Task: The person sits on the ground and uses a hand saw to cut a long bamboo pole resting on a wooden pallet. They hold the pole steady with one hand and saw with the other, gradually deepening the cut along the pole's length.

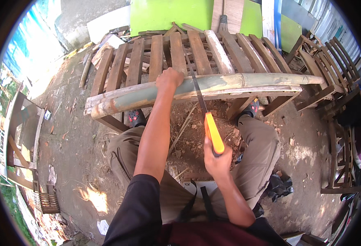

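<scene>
A bamboo pole is laid lengthwise across the near edge of a slatted wooden bench, its thicker cut end pointing to the person's left. The pole is pressed down by the left hand, whose fingers are curled over its top just left of the cut line. A saw with an orange handle is gripped by the right hand, the fingers being wrapped fully round the handle. The narrow blade is angled up and away from the handle and is set across the pole just beside the left hand; whether the teeth have entered the bamboo cannot be told. Both legs are seen bent below the bench, with the shoes planted under its front rail. Wood chips and splinters are scattered on the bare ground between the feet. Wooden chairs are stacked to the right, and green panels are stood behind the bench.
</scene>
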Available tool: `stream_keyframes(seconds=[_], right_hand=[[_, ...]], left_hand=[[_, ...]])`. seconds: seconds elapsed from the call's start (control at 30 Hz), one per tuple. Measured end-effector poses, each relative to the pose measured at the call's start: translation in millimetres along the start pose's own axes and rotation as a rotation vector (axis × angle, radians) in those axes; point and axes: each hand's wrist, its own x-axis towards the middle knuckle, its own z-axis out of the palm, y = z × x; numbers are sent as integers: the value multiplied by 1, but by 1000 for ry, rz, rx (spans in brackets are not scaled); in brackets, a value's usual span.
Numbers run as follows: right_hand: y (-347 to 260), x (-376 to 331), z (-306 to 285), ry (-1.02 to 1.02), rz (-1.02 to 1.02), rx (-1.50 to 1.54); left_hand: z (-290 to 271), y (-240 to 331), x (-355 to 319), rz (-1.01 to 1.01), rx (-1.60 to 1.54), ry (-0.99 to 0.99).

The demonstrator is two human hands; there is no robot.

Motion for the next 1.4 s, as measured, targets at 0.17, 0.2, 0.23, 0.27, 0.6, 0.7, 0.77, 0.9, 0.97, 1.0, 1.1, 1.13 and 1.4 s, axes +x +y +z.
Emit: stream_keyframes(seconds=[0.17, 0.2, 0.23, 0.27, 0.6, 0.7, 0.77, 0.9, 0.97, 1.0, 1.1, 1.13, 1.4], right_hand=[[15, -80, -52, -28, -84, -76], [6, -79, -53, -42, -41, -52], [-1, -77, -53, -57, 1, -27], [-7, -77, -54, -77, -12, -16], [20, -88, -66, -45, 181, 172], [0, -61, -47, -15, 94, 119], [-14, -3, -25, -29, 37, -39], [-24, 73, 17, -6, -38, -5], [-16, 60, 18, 3, -62, -4], [-6, 37, 14, -2, -69, 23], [19, -46, -29, -35, 24, 49], [25, -73, -51, -66, 16, 2], [-21, 65, 15, -25, -41, -46]], left_hand=[[5, 1, -6, 2, -25, 1], [5, 1, -6, -11, -26, -11], [3, -1, -5, -25, -28, -22], [3, -1, -4, -19, -25, -27], [5, -9, -13, 44, 42, -52], [0, -5, -17, 15, 4, -26], [2, -12, -18, -8, 10, -25], [6, -3, -12, 41, 24, -9], [6, -5, -11, 55, 29, 9], [6, -7, -15, 48, 25, 8], [3, -13, -18, 38, 20, 14], [2, -12, -16, 47, 20, 18], [9, -8, -11, 36, 0, 11]])
